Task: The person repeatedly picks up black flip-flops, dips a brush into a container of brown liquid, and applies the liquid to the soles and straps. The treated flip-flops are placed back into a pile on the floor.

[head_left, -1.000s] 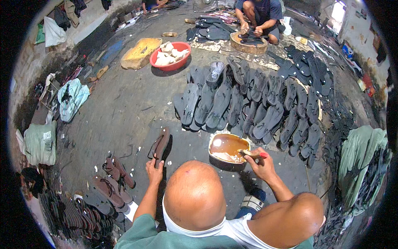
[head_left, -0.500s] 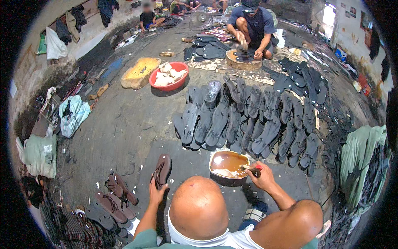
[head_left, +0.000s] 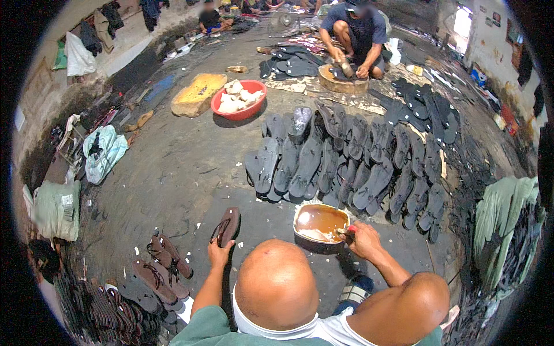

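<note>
In my left hand (head_left: 220, 252) is the heel end of a dark brown flip-flop (head_left: 231, 224), its toe pointing away from me. My right hand (head_left: 366, 241) grips a short brush (head_left: 350, 232) with some red near its handle. The brush head sits at the right rim of a tub (head_left: 321, 244) of glossy brown liquid (head_left: 322, 218), probably glue; a pale patch shows at its near side. Left of my left arm lie several brown flip-flops (head_left: 154, 280) with thong straps.
Rows of black sandals (head_left: 306, 167) stand beyond the tub. A red basin (head_left: 238, 113) of white chunks is beside a yellowish block (head_left: 197, 95). A co-worker (head_left: 358, 34) hammers on a round wooden block (head_left: 340, 82). Stacked soles (head_left: 104, 311) lie lower left; a green sack (head_left: 502, 225) lies right.
My left hand and the flip-flop have shifted slightly away from me. The brush stays at the tub's right rim. The co-worker's mallet has come down onto the block.
</note>
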The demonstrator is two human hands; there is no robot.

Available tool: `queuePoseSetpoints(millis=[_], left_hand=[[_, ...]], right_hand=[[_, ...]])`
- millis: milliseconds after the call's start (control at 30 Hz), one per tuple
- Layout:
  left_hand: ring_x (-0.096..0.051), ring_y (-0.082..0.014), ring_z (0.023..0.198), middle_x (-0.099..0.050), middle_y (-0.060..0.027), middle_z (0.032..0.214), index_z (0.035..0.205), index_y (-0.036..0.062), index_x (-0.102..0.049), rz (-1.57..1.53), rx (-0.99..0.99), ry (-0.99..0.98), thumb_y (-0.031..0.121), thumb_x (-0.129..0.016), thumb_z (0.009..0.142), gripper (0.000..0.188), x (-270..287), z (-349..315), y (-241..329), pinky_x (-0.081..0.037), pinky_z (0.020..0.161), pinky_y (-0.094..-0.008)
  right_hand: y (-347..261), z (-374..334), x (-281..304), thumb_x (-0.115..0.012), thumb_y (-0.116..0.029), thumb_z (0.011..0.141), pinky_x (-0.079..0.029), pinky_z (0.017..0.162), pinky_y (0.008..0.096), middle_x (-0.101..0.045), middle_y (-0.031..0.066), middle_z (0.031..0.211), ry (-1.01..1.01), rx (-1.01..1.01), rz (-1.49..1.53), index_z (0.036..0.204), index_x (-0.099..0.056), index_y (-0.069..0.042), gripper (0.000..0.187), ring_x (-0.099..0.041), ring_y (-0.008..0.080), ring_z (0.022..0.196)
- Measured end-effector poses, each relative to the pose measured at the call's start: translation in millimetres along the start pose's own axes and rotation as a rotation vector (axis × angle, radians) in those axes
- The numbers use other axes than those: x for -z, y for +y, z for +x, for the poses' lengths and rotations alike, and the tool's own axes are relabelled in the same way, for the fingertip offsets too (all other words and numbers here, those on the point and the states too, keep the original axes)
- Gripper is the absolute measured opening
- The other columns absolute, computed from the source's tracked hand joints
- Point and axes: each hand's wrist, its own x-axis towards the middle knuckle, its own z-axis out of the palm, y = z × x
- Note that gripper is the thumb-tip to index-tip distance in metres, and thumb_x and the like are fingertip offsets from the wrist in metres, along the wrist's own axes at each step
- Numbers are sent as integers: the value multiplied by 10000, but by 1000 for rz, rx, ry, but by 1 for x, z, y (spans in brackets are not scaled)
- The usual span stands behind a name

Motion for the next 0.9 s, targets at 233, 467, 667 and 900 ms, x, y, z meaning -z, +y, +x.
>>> queuePoseSetpoints(millis=[233, 467, 667, 900], left_hand=[[-600, -177, 1063, -626, -116, 1236, 1401, -5, -480, -829, 323, -98, 348, -729, 869, 685, 37, -5, 86, -467, 930, -316], [-654, -234, 1000, -617, -145, 1233, 1358, 31, -484, -1695, 56, -538, 533, -599, 910, 682, 93, 24, 196, -547, 904, -364], [-615, -263, 1106, -592, -166, 1269, 1395, 1, -431, -1948, -21, -931, 526, -604, 906, 737, 81, 18, 291, -532, 950, -398], [-639, -147, 972, -638, -101, 1182, 1375, -28, -471, -1012, -613, -411, 272, -773, 848, 678, 64, -4, 388, -529, 866, -288]], right_hand=[[10, -11, 4, -712, -350, 865, -510, 792, 398, -688, 194, 950, 34, -130, 203, 1016, -675, -34, 352, -662, 352, 877], [31, -3, -11, -644, -374, 921, -467, 728, 310, -692, 73, 902, 99, -463, 944, 1012, -707, 20, 409, -598, 133, 796], [58, -20, -50, -547, -618, 906, -528, 601, 336, -561, 20, 681, -140, -898, 1267, 925, -614, -18, 604, -556, 152, 593], [12, -26, 32, -571, -464, 961, -492, 587, 317, -575, 27, 740, 209, -496, 926, 895, -610, -30, 441, -527, 123, 607]])
